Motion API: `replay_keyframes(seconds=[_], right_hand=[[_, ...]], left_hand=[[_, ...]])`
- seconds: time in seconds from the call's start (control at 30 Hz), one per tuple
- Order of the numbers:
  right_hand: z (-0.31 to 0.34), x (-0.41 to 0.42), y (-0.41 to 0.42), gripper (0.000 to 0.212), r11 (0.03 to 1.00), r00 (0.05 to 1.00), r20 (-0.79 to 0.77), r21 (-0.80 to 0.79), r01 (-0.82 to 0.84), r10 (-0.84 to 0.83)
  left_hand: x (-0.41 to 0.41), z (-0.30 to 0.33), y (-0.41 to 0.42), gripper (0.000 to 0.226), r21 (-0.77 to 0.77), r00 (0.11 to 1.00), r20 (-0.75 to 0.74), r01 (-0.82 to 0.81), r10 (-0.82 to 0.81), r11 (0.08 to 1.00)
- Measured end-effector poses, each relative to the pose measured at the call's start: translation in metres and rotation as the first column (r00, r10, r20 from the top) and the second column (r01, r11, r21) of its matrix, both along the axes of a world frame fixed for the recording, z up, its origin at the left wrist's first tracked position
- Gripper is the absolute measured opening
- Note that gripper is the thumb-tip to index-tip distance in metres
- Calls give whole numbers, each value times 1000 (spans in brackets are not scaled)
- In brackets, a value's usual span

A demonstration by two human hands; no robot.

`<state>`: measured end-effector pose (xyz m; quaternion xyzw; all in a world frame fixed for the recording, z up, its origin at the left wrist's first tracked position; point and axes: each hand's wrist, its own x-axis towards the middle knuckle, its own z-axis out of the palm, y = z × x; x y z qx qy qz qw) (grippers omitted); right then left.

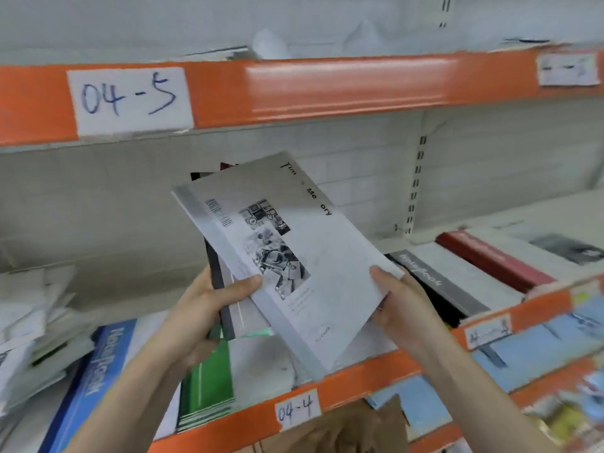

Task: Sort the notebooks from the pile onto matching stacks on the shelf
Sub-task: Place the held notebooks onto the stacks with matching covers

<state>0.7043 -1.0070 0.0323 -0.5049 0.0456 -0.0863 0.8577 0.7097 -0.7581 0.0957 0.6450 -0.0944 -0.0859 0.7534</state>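
While the left hand (209,308) grips a small pile of notebooks (228,308) by the spine edge, thumb curled over the front, the right hand (397,305) pinches the lower corner of the grey notebook (294,256) — tilted, fanned off the pile above the orange shelf edge (359,374). Right of the grey notebook lie black (434,276) and red stacks (490,259); below it, a green stack (209,387) — bare shelf behind.

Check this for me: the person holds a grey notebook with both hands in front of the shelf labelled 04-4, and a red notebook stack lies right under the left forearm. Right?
Not quite. The stack under the left forearm is green, not red; the red notebook lies far right. The head view shows it. The rest holds: both hands, left and right, hold the grey notebook before the 04-4 label.
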Motion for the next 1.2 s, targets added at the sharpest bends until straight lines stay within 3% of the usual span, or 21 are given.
replay_keyframes(seconds=[0.1, 0.2, 0.3, 0.5, 0.63, 0.77, 0.9, 1.07, 1.2], right_hand=[[-2, -14, -57, 30, 996, 997, 10, 30, 79, -79], [-3, -28, -114, 31, 978, 985, -13, -117, 172, -174], [-1, -44, -171, 28, 963, 980, -24, -193, 189, -197], [-5, -59, -265, 40, 999, 999, -7, 27, 45, -45], [-7, -57, -320, 35, 979, 980, -20, -54, 195, -196], [0, -50, -362, 22, 842, 871, 30, -242, 482, -490], [-1, -34, -404, 10, 744, 767, 27, -223, 630, -641], [-10, -6, -452, 14, 548, 612, 70, -375, 748, -788], [-12, 16, -473, 9, 463, 606, 125, -531, 710, -786]], left_hand=[[8, -9, -58, 38, -22, 998, -49, 35, -36, 999], [13, -18, -118, 47, -33, 997, -77, 24, -26, 999], [15, -24, -178, 39, -68, 992, -130, -9, 0, 998], [9, -35, -294, 26, -191, 973, -226, -6, -38, 982], [4, -34, -361, 19, -219, 979, -193, 28, -71, 975], [5, -34, -413, 16, -232, 977, -187, 59, -104, 971], [15, -39, -441, 21, -247, 969, -226, 42, -100, 968], [22, -42, -451, 14, -218, 969, -245, -62, 7, 974], [30, -41, -445, 16, -197, 973, -211, -134, 91, 971]])
